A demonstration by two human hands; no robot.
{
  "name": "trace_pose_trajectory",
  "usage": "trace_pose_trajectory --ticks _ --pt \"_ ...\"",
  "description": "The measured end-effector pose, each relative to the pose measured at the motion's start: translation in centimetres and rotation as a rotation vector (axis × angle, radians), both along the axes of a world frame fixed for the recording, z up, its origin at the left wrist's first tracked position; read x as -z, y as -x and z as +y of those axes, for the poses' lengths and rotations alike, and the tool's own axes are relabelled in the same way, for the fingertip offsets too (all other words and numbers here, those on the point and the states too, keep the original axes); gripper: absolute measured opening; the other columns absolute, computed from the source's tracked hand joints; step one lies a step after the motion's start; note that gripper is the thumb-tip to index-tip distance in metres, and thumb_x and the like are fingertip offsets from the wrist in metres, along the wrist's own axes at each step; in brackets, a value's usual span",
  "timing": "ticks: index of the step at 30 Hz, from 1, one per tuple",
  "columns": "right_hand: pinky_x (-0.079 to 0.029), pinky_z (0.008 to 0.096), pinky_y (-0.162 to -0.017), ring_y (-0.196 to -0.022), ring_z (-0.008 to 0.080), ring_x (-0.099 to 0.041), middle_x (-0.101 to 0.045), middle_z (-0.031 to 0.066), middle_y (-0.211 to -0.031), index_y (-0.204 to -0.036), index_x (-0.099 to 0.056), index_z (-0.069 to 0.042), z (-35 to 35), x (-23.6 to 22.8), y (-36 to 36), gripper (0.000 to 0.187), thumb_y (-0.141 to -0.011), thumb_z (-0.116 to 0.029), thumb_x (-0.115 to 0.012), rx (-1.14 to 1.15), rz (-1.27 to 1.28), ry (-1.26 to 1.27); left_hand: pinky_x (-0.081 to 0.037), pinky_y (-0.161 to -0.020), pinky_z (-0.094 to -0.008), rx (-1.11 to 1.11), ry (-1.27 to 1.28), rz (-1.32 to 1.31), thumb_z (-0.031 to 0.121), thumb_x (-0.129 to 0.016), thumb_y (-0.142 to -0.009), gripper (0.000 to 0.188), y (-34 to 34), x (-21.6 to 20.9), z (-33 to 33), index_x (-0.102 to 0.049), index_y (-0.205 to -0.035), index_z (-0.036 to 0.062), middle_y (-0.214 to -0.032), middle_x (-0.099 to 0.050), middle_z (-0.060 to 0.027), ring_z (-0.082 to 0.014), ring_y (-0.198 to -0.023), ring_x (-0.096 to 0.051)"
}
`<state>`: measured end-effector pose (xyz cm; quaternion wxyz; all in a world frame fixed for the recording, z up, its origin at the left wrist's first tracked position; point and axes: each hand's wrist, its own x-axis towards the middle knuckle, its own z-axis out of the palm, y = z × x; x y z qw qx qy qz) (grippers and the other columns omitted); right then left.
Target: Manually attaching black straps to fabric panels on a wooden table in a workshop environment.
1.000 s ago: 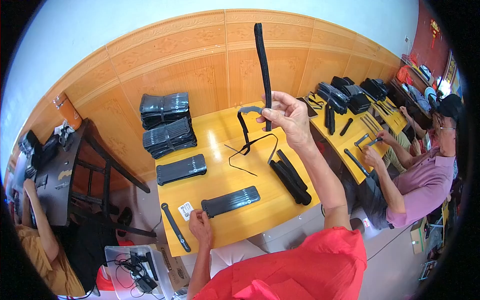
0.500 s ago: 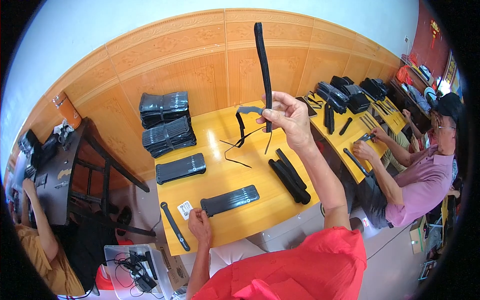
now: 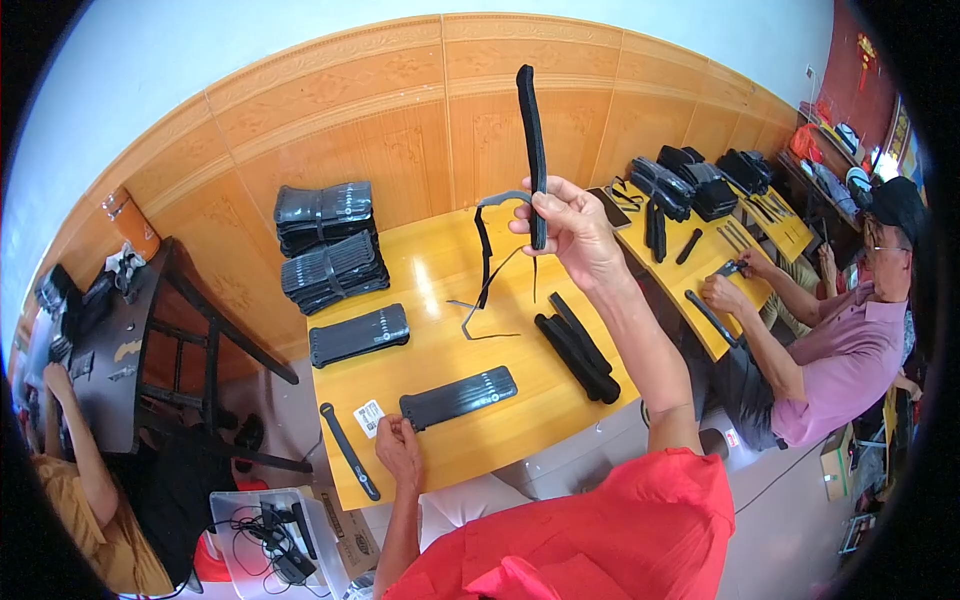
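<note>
My right hand (image 3: 577, 232) is raised above the table, thumb and fingers closed on a bundle of black straps (image 3: 530, 130) held upright. From the same grip a thin grey-and-black strap (image 3: 484, 250) dangles in loose bends toward the tabletop. Low at the near side of the table, my left hand (image 3: 400, 455) has its fingers curled at the left end of a flat pack of black straps (image 3: 460, 398). A white label card (image 3: 370, 418) lies beside those fingers. What they pinch, if anything, is hidden. One single black strap (image 3: 349, 453) lies to the left.
Banded stacks of black straps (image 3: 335, 265) stand at the back left of the yellow table (image 3: 440, 280), with another flat pack (image 3: 360, 335) before them. Black bundles (image 3: 577, 350) lie at right. A co-worker (image 3: 840, 350) handles straps on the right; a clear bin (image 3: 270, 550) holds cables below.
My right hand has lowered the upright bundle slightly, and the dangling strap has swung and hangs lower. My left hand stays in place at the pack.
</note>
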<state>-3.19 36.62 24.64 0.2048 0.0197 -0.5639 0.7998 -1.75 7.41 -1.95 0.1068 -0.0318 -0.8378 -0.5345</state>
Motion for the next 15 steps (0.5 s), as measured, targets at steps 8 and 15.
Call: trace_pose_trajectory --ticks 8,15 --pt "-0.057 0.0279 -0.056 -0.077 0.0176 -0.066 -0.063 0.0092 -0.084 -0.100 -0.054 -0.005 0.6 1.4 2.4 0.023 -0.082 -0.017 -0.064 0.040 -0.035 0.034 -0.044 -0.059 -0.0283 -0.009 -0.021 0.009 0.007 -0.056 -0.083 0.007 -0.1 -0.3 -0.2 -0.055 -0.084 0.0002 -0.069 -0.056 -0.0067 -0.0144 -0.063 -0.053" --pt "-0.057 0.0328 -0.063 -0.081 0.0228 -0.065 -0.060 0.0125 -0.084 -0.099 -0.046 0.000 3.1 4.7 14.0 0.031 -0.083 -0.020 -0.064 0.235 -0.003 0.107 -0.043 -0.059 -0.0271 -0.020 -0.029 -0.020 0.007 -0.057 -0.083 0.006 0.3 0.4 -0.1 -0.056 -0.085 0.0014 -0.070 -0.056 -0.0062 -0.0138 -0.062 -0.053"
